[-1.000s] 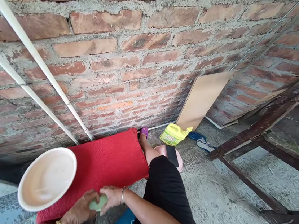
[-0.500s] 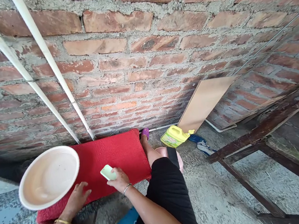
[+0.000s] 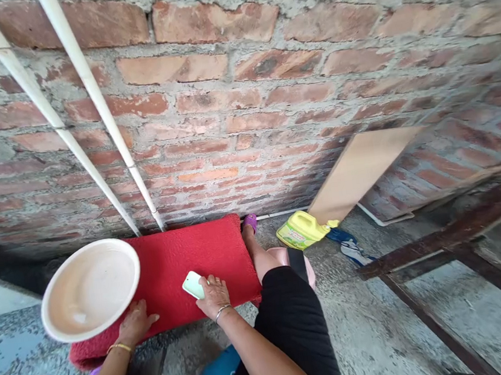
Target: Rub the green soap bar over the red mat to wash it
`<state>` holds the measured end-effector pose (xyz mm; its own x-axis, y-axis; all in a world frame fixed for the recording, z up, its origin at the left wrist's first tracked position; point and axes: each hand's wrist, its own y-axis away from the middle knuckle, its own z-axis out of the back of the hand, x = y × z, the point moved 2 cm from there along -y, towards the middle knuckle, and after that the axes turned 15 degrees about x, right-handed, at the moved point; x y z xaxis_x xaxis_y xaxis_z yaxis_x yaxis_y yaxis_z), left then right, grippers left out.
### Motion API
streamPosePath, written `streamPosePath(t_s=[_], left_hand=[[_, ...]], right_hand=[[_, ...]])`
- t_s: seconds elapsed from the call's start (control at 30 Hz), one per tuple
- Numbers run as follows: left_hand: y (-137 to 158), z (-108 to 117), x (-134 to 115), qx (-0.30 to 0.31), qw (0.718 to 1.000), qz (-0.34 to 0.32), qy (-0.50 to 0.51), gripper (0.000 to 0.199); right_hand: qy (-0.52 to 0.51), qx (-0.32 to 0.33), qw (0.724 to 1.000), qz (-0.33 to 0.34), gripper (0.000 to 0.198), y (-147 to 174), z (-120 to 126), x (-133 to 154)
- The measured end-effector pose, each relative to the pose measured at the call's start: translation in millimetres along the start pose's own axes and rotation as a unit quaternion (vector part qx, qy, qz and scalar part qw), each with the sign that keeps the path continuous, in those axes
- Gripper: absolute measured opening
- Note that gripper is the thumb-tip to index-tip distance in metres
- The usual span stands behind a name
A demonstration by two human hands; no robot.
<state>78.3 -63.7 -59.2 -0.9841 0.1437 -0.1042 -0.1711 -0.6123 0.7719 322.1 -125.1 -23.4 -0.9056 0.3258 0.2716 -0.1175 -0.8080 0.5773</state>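
A thick red mat (image 3: 189, 250) lies spread out low in front of me, with a pale basin (image 3: 91, 286) resting on its left end. My right hand (image 3: 213, 295) is closed around a pale green brush (image 3: 192, 285), flat and rounded with a small hole near its far end. The brush is down at the mat's surface; its underside is hidden. Close to the basin's right rim, my left hand (image 3: 134, 324) lies on the mat's near edge with the thumb apart and nothing visible in it. I cannot tell whether its fingertips touch the basin.
A yellow jug (image 3: 301, 230) stands right of the mat, near a leaning board (image 3: 362, 168) and slippers (image 3: 354, 251). Beside my leg is a pink object (image 3: 310, 268) with a dark top. White pipes (image 3: 107, 120) run down the brick wall; a wooden frame (image 3: 430, 238) stands right.
My right hand has lowered the brush to the mat. The left hand has come down from above the mat onto its edge by the basin. The view has shifted slightly.
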Motion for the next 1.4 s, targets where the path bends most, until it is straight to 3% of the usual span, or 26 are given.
streamPosePath(t_s=[0.2,0.37,0.47,0.57,0.7,0.77,0.87,1.0,1.07,1.17,1.3,1.4], left_hand=[[10,12,-11,0.011,0.998,0.037,0.045,0.043],[14,23,-14,0.011,0.997,0.040,0.066,0.041],[15,26,-14,0.021,0.996,0.040,0.073,0.042],[12,24,-12,0.021,0.997,0.035,0.062,0.039],[2,19,-8,0.010,0.999,0.016,0.045,0.035],[-1,17,-7,0.007,0.999,0.012,0.036,0.034],[-3,17,-7,0.014,1.000,0.015,0.024,0.032],[-7,17,-6,0.022,1.000,0.009,0.011,0.030],[-10,17,-6,0.023,1.000,0.007,0.010,0.028],[-12,16,-7,0.019,1.000,0.010,0.021,0.027],[-8,18,-11,0.015,0.999,0.024,0.032,0.027],[-2,24,-14,0.013,0.999,0.035,0.039,0.031]], right_hand=[[-0.051,-0.005,0.999,-0.003,0.043,-9,10,17],[-0.017,-0.010,0.996,0.087,0.040,-25,-4,71],[0.014,-0.004,0.993,0.115,0.039,-35,-12,82],[0.003,-0.012,0.997,0.073,0.040,-39,-5,55],[-0.083,-0.070,0.991,-0.085,0.041,-30,22,-8],[-0.117,-0.110,0.979,-0.129,0.041,-24,31,-19],[-0.122,-0.119,0.983,-0.065,0.040,-27,27,7],[-0.065,-0.036,0.994,0.075,0.043,-44,3,66],[-0.037,-0.011,0.994,0.099,0.043,-50,-3,73],[-0.047,-0.032,0.997,0.053,0.043,-49,4,41],[-0.113,-0.123,0.980,-0.112,0.037,-38,31,-22],[-0.118,-0.149,0.976,-0.103,0.034,-40,39,-17]])
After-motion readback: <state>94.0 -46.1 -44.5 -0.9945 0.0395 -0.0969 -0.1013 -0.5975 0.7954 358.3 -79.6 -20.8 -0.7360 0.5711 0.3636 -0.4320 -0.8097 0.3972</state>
